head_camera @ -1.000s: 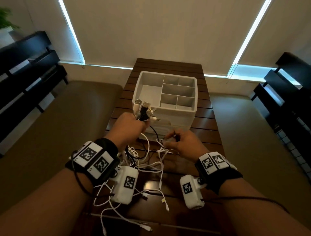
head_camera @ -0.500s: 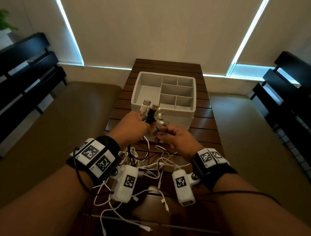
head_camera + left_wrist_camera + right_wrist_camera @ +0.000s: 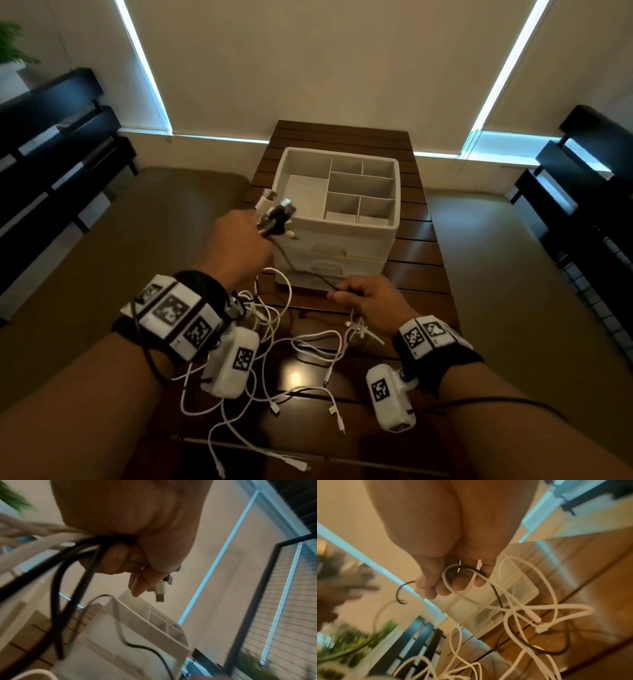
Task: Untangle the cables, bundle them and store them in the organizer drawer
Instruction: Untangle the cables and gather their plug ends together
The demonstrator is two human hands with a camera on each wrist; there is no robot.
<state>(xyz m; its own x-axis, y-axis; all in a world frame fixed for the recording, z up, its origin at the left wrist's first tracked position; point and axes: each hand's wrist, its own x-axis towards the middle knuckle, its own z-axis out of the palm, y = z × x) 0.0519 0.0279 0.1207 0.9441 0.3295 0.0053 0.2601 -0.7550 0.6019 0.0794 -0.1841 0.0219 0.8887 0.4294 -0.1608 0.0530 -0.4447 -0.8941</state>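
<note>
My left hand (image 3: 239,240) is raised in front of the organizer's left corner and grips a bunch of black and white cable ends (image 3: 275,214), their USB plugs (image 3: 160,588) sticking out past the fingers. A thin black cable (image 3: 298,267) runs taut from that bunch down to my right hand (image 3: 370,301), which pinches it low over the table. White cables (image 3: 513,601) also loop around the right fingers. The white organizer (image 3: 394,192) stands on the wooden table (image 3: 424,267), its open top divided into compartments, its front drawers closed. A tangle of white cables (image 3: 308,346) lies between my wrists.
Loose white cable ends (image 3: 337,416) trail toward the table's near edge. Dark benches (image 3: 51,144) stand at the far left and far right (image 3: 582,178). Beige floor flanks the narrow table. A green plant (image 3: 10,41) sits at the top left.
My hands have drawn apart: the left rose and moved left with the plug bunch, the right pulled down and right along the black cable, stretching it taut.
</note>
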